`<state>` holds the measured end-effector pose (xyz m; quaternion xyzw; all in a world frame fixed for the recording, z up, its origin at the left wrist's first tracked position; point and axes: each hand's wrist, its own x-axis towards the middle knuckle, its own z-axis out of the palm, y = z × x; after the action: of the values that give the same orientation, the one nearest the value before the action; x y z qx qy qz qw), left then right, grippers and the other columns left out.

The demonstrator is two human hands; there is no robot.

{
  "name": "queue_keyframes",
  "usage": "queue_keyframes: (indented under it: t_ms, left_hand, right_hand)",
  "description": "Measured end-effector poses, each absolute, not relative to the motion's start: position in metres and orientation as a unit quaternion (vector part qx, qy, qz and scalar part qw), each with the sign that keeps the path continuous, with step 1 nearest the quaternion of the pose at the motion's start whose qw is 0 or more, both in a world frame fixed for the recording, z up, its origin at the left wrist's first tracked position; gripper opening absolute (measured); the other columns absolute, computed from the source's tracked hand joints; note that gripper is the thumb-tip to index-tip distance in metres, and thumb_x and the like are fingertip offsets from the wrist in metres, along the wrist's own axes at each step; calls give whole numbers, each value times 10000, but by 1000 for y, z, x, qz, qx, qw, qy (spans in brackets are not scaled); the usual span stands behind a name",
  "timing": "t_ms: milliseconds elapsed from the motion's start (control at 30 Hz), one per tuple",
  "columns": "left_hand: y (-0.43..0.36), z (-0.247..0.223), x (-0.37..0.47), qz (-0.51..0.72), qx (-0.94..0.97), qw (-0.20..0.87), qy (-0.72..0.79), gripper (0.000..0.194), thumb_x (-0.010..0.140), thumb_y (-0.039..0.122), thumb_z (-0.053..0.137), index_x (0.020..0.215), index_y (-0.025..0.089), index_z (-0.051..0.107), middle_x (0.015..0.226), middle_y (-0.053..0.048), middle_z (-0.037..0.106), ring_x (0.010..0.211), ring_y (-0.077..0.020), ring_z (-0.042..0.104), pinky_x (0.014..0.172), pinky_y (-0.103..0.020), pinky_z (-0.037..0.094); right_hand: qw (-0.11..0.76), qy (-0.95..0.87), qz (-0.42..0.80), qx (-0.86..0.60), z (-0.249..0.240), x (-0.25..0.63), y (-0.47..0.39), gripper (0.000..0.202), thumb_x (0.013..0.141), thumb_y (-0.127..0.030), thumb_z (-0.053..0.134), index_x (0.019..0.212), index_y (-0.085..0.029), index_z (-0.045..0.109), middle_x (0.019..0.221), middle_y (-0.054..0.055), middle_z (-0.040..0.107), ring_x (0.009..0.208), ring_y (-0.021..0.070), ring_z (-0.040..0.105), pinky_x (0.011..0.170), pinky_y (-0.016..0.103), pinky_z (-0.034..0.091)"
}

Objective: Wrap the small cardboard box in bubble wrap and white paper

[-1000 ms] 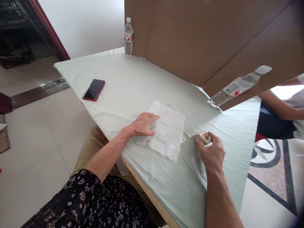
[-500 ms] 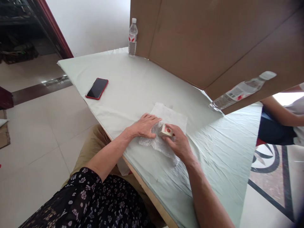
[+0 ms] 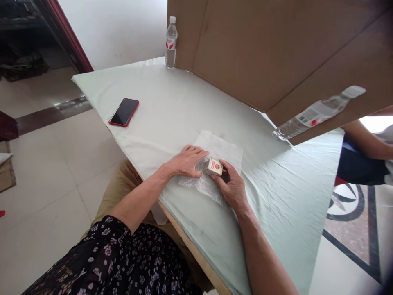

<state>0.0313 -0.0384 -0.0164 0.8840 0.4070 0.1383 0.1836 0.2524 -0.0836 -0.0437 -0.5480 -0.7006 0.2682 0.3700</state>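
A small cream box (image 3: 214,166) with red print sits on a sheet of bubble wrap (image 3: 225,148) near the front edge of the table. My right hand (image 3: 231,184) grips the box's right end between thumb and fingers. To the left of the box, my left hand (image 3: 189,161) lies on the wrap with its fingers stretched out and the thumb apart. A small gap separates the left hand from the box. The wrap's near edge looks crumpled; part of it is hidden beneath both hands.
A phone (image 3: 124,112) in a red case lies on the table cloth (image 3: 153,102) at the left. Tall cardboard (image 3: 245,53) stands behind, with an upright water bottle (image 3: 171,43) and a tilted bottle (image 3: 319,112) against it. Another person's arm (image 3: 365,141) shows at right.
My right hand has shifted its hold toward the box's right end, so more of the printed top shows. My left hand has barely moved. The view has tilted slightly.
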Motion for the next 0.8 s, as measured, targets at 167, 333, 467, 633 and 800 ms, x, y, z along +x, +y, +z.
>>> queue_keyframes:
  t_ms: [167,333,467,633,800]
  left_hand:
    - [-38,-21,30,153,885,181,401,728,734,311,639,1418,168,436,1438,-134,514,1370,-305,411,1159,-442,265]
    - [-35,-23,30,178,877,198,401,668,729,274,617,1376,176,487,1386,-126,566,1342,-296,457,1154,-448,299]
    - [-32,-25,32,228,850,203,429,610,736,227,591,1341,172,536,1369,-121,598,1319,-281,503,1150,-436,338]
    - [-31,-29,34,300,817,192,453,526,697,157,604,1222,153,636,1278,-112,673,1244,-276,577,1124,-432,392]
    - [-33,-21,33,367,788,257,421,440,697,142,603,1129,157,683,1216,-102,705,1188,-260,613,1094,-424,431]
  right_hand:
    - [350,-730,253,-530,-48,256,-81,513,856,-390,650,1346,-279,546,1308,83,651,1115,277,659,1012,493,503]
    - [370,-752,158,-522,-34,258,-87,494,867,-376,648,1330,-243,536,1322,119,610,1102,268,643,906,442,535]
    - [331,-783,78,-520,5,262,-107,225,908,-388,626,1069,-232,646,937,53,705,818,211,664,793,381,504]
    - [78,-897,43,-432,23,251,-129,188,853,-343,679,969,-195,669,926,71,716,813,246,657,744,377,426]
    - [25,-891,-50,-450,12,240,-128,189,852,-96,540,698,-190,596,740,51,677,716,221,622,721,373,362]
